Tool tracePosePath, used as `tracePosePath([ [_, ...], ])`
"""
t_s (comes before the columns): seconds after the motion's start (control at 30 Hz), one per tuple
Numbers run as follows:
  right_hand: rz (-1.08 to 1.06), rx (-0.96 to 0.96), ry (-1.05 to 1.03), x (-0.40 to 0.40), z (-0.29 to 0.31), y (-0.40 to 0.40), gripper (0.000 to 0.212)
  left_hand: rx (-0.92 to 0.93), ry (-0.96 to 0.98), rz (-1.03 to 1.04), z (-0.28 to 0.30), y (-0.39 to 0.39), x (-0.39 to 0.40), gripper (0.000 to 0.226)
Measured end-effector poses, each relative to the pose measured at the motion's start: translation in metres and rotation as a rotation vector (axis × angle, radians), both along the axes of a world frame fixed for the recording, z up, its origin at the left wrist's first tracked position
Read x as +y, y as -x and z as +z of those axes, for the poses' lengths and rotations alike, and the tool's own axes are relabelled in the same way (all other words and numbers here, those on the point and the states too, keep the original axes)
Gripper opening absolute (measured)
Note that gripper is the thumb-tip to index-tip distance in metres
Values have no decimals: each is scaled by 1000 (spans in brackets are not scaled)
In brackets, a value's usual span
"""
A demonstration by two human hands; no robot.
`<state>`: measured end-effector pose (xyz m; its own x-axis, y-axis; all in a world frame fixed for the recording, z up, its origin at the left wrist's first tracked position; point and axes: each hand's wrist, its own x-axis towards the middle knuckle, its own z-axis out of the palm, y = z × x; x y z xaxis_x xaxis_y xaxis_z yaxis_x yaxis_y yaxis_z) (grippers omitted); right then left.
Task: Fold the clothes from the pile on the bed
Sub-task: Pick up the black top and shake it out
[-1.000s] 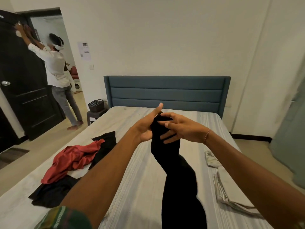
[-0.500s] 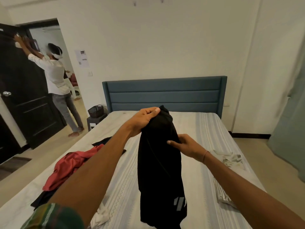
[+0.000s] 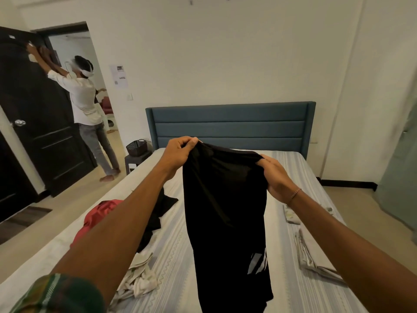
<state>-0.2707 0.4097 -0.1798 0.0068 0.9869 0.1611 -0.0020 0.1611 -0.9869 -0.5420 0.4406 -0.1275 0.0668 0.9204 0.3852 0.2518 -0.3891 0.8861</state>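
Observation:
I hold a black garment (image 3: 225, 211) up in the air over the bed (image 3: 293, 297). It hangs down from its top edge, with white stripes near its lower right. My left hand (image 3: 180, 152) grips the top left corner. My right hand (image 3: 274, 175) grips the top right corner. On the left of the bed lie a red garment (image 3: 97, 219), a black one (image 3: 161, 208) and a crumpled white one (image 3: 137, 281), partly hidden by my left arm.
Folded pale clothes (image 3: 316, 256) lie along the bed's right side. A blue headboard (image 3: 230, 125) stands at the far end. Another person (image 3: 88, 109) reaches up at a dark door (image 3: 33, 123) at the left. A black basket (image 3: 136, 146) sits on a small bedside table.
My hands have moved apart and stretched the black garment's top edge wide. Before, it hung bunched from my left hand with my right hand lower on it.

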Motion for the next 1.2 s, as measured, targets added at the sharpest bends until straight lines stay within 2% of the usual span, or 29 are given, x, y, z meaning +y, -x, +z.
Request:
tracePosePath([
  [0.13, -58, -31, 28, 1, 6, -1, 27, -68, 37, -40, 0, 2, -6, 29],
  [0.23, -261, -191, -41, 2, 4, -8, 25, -153, 148, -102, 2, 4, -11, 32],
  [0.3, -432, -341, -92, -4, 3, -8, 33, -165, 181, -138, 2, 1, -12, 27],
  [0.33, -432, -355, -51, -9, 5, -4, 44, -175, 193, -153, 2, -3, -14, 25],
  [0.4, -207, -244, 194, -23, 13, 8, 71, -213, 219, -172, 1, -13, -17, 22],
  [0.47, 110, -98, 352, -32, 14, 22, 83, -221, 232, -160, 0, -26, -21, 20],
  [0.53, 323, 35, 347, -33, 9, 36, 76, -179, 247, -135, -3, -38, -23, 19],
  [0.6, 416, 74, 318, -35, 2, 49, 62, -132, 256, -110, -9, -47, -23, 19],
  [0.73, 408, -131, 162, -35, -9, 55, 61, -149, 272, -37, -14, -51, -20, 14],
  [0.8, 337, -209, 93, -35, -14, 54, 44, -100, 265, -48, -13, -49, -20, 13],
  [0.87, 204, -279, 35, -31, -16, 52, 34, 26, 250, -105, -8, -45, -22, 24],
  [0.93, 63, -385, -3, -25, -12, 50, 44, 202, 247, -175, -2, -41, -23, 37],
  [1.0, -5, -541, -24, -19, -11, 49, 54, 401, 222, -203, 4, -40, -23, 39],
  [1.1, 35, -814, -92, -11, -21, 50, 36, 638, 20, -128, 7, -44, -18, 36],
  [1.13, 39, -899, -89, -8, -27, 51, 30, 668, -86, -74, 8, -47, -17, 35],
  [1.2, 73, -996, 14, -1, -41, 48, 32, 691, -308, 69, 9, -52, -16, 33],
])
